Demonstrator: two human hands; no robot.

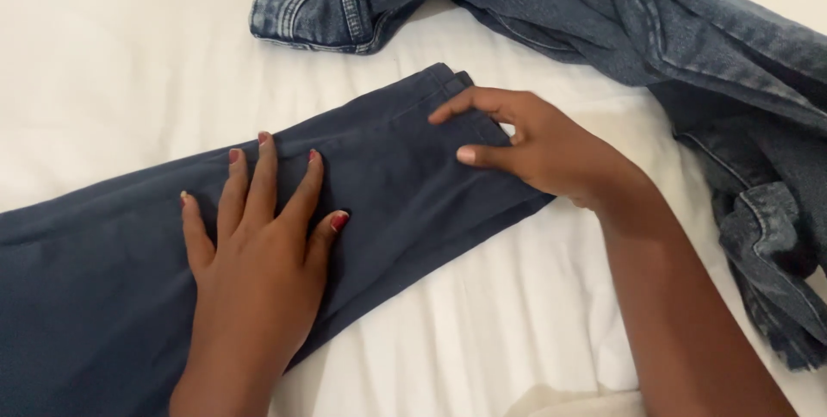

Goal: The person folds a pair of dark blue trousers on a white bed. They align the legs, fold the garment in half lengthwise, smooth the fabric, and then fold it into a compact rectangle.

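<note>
Head view: left hand flat, right hand loosely curled on dark jeans; hem may slip and bunch beneath the curled fingers.

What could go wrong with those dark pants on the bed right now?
The right hand only rests its fingertips on the hem end of the dark pants, so that end might slip or bunch up. The left hand presses flat on the leg, and pushing could drag wrinkles into the white sheet underneath. The blue jeans lie very close to the hem, so the two could get tangled.
</note>
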